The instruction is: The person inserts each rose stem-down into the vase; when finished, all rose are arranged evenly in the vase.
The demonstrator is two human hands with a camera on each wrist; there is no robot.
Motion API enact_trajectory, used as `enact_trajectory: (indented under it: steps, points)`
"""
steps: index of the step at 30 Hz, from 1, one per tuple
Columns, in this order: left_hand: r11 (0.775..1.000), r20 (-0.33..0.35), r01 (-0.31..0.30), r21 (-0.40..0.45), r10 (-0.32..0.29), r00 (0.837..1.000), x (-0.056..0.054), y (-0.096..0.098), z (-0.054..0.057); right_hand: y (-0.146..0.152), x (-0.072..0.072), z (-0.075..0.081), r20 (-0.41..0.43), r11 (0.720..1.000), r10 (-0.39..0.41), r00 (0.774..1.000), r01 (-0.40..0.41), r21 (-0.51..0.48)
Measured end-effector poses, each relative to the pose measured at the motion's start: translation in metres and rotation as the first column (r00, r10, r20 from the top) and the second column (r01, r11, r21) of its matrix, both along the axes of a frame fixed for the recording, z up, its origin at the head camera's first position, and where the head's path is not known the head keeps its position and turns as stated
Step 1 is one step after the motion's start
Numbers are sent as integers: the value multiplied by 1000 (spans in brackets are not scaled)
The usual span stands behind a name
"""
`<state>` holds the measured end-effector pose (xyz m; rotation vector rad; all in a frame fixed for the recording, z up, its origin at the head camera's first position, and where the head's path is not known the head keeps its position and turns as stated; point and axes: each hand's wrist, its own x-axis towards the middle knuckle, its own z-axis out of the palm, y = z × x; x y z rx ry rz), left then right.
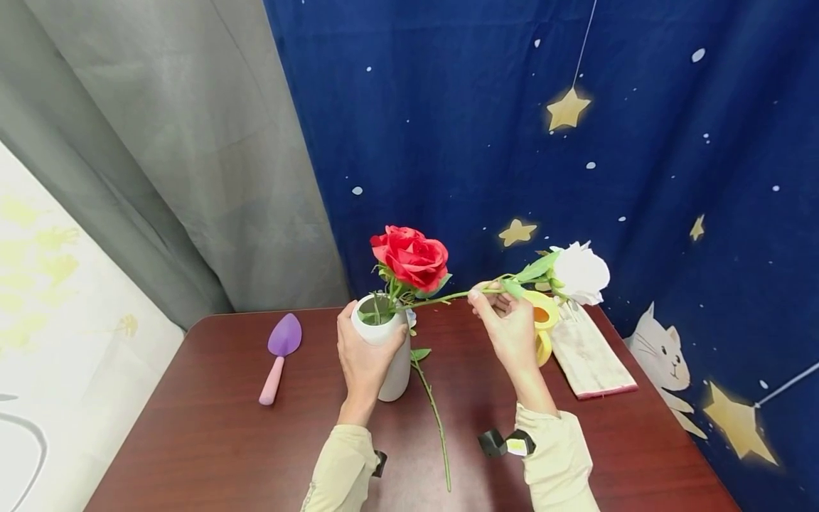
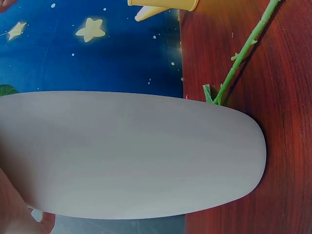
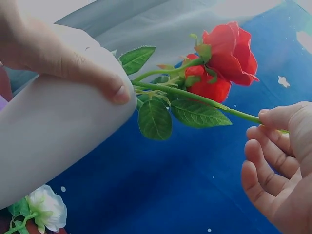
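Observation:
My left hand grips a white vase round its upper part, and the thumb lies near the rim in the right wrist view. Red roses with green leaves stand in the vase's mouth. Between thumb and fingertips, my right hand pinches the green stem of a white flower. This stem slants toward the vase, its lower end at the mouth among the rose leaves. Another white flower lies on the table beside the vase, its bloom partly hidden behind it in the head view.
A yellow watering can stands behind my right hand, next to a pale cloth item with a pink edge. On the left lies a purple trowel with a pink handle. Curtains hang behind the brown table.

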<state>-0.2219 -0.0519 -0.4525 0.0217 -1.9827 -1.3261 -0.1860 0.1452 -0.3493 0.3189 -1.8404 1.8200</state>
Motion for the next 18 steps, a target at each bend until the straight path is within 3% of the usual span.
enact_trajectory:
  steps: [14,18]
  points:
    - [1000,-15,-6,-16,6,1000,0,0,0,-21,-9,11,-21,997,61,998,-62,-53]
    - [1000,-23,-3,-15,3,1000,-1,0,1,-28,-10,10,3,997,81,997,-80,-18]
